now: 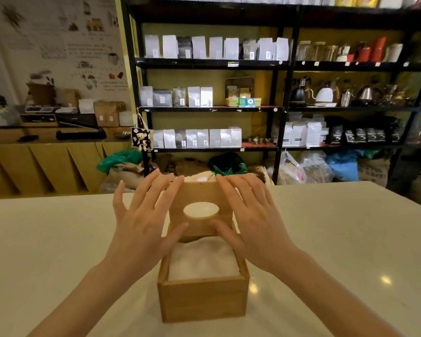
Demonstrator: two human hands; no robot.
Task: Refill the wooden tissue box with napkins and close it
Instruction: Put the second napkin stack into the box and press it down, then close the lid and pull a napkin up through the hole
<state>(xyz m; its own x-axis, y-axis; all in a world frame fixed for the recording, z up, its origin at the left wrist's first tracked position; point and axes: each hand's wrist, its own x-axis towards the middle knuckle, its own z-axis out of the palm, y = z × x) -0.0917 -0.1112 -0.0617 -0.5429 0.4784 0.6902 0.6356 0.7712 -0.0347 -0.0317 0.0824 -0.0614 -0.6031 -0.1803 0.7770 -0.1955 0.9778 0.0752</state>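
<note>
Half-open lid (200, 205), napkins (203, 260) inside

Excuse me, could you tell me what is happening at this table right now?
A person is refilling a wooden tissue box on a white table. The box already holds a stack of white napkins. Its lid, with an oval opening, stands raised over the far side of the box, so the box is not yet closed. The left hand and the right hand flank the lid with fingers spread, thumbs near its lower edge.
</note>
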